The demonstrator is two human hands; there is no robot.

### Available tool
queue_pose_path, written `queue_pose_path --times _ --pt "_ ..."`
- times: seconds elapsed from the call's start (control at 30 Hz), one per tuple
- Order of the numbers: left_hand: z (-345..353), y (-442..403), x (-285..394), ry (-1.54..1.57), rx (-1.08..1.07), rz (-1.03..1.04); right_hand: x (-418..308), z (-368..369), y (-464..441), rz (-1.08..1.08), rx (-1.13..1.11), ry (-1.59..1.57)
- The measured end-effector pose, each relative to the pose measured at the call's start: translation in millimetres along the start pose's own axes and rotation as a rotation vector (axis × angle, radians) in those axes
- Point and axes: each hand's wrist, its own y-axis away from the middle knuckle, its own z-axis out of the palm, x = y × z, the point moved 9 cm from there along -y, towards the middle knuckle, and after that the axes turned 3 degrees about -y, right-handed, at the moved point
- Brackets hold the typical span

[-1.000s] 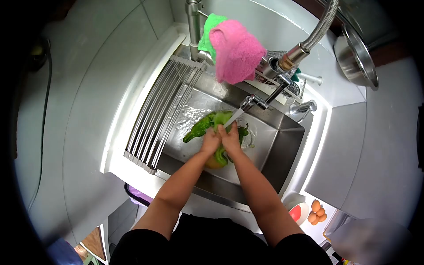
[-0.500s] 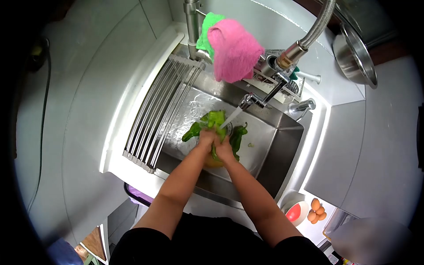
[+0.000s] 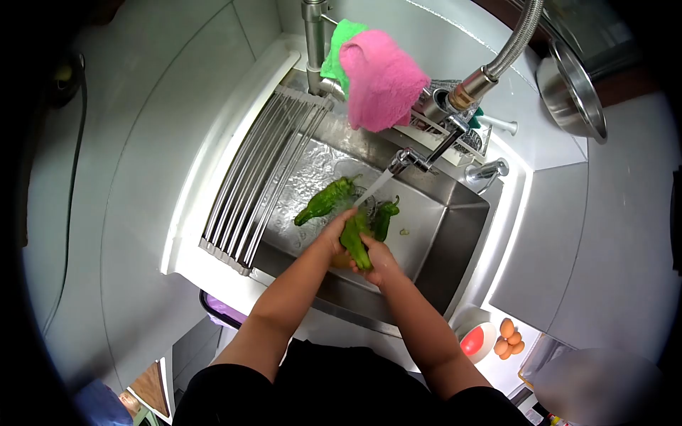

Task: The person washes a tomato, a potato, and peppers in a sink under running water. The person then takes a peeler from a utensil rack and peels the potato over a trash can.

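Observation:
Over the steel sink (image 3: 419,252), a green pepper (image 3: 354,243) is held between my two hands under the running water. My left hand (image 3: 335,231) is closed on its upper left side. My right hand (image 3: 381,261) grips the lower right side, thumb across the pepper. Another green pepper (image 3: 325,200) lies on the sink floor to the left, and a darker green pepper (image 3: 383,219) lies to the right, partly behind the stream. Beneath my hands a yellowish-orange thing (image 3: 340,261) shows in part; its kind is hidden. Water falls from the faucet (image 3: 410,159) onto the held pepper's top.
A roll-up drying rack (image 3: 264,177) covers the sink's left side. Pink (image 3: 383,78) and green cloths (image 3: 339,50) hang behind. A steel bowl (image 3: 568,89) stands back right. Several eggs (image 3: 509,341) and a bowl with a red inside (image 3: 474,342) sit front right.
The held pepper has turned and now points down toward me. My hands have moved apart, the right one lower and to the right. The left pepper is now more exposed.

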Motion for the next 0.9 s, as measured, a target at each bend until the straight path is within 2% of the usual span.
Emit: queue_pose_path --times 0.13,0.2,0.23,0.3,0.33,0.37,0.4,0.43,0.5,0.53,0.57,0.63,0.67,0.7,0.77,0.8,0.87,0.9 --pt "18.1 25.6 -8.8 -0.043 -0.009 -0.011 -0.8 10.3 36.5 -0.139 0.022 0.080" --pt "22.1 31.6 -7.9 -0.062 -0.020 -0.003 -6.0 13.4 48.8 -0.329 0.068 0.075" --pt "15.7 31.2 -2.2 -0.108 0.034 0.042 -0.5 12.0 44.8 -0.330 0.068 0.073" --pt "-12.3 17.4 -4.0 -0.159 0.091 0.088 14.2 1.8 25.8 -0.296 0.079 -0.002" --pt "-52.9 -10.0 -25.7 -0.183 0.168 -0.008 14.6 -3.4 17.5 -0.300 0.075 -0.004" --pt "-77.2 -23.9 -40.1 -0.207 0.243 -0.102 27.0 -8.8 5.4 -0.132 0.055 -0.079" --pt "-65.5 -18.9 -33.3 -0.126 0.213 -0.033 39.2 -8.4 -1.2 0.039 0.033 -0.156" --pt "-48.3 2.0 -22.0 -0.131 0.220 -0.038 36.7 -0.7 7.3 0.044 0.031 -0.165" --pt "-1.0 40.8 10.7 -0.201 0.114 0.130 9.8 22.0 44.6 -0.260 -0.089 -0.062" --pt "-9.1 37.7 7.9 -0.239 0.211 0.057 12.0 16.8 35.1 -0.308 -0.076 -0.082" --pt "-28.9 23.1 1.5 -0.240 0.211 0.069 13.7 8.9 19.8 -0.314 -0.086 -0.078" --pt "-93.7 -14.5 -24.9 -0.292 0.397 -0.057 47.3 -3.8 -11.4 0.166 -0.110 -0.227" --pt "-77.8 7.6 -8.7 -0.269 0.413 0.041 43.3 -4.5 -13.3 0.084 -0.148 -0.014" --pt "-51.4 36.2 16.7 -0.304 0.363 0.230 38.7 -4.2 -11.9 0.089 -0.144 -0.025" --pt "-6.7 95.3 58.1 -0.419 0.313 0.549 17.2 -19.7 -1.8 0.011 -0.087 0.352" --pt "16.1 124.2 78.1 -0.500 0.260 0.675 5.0 -40.6 -14.5 -0.043 -0.032 0.409" --pt "32.6 181.9 126.8 -0.991 0.437 0.907 -32.6 -98.7 -62.0 -0.468 0.305 0.726" --pt "39.8 211.8 148.6 -1.180 0.561 1.047 -36.5 -105.5 -69.4 -0.466 0.303 0.725"
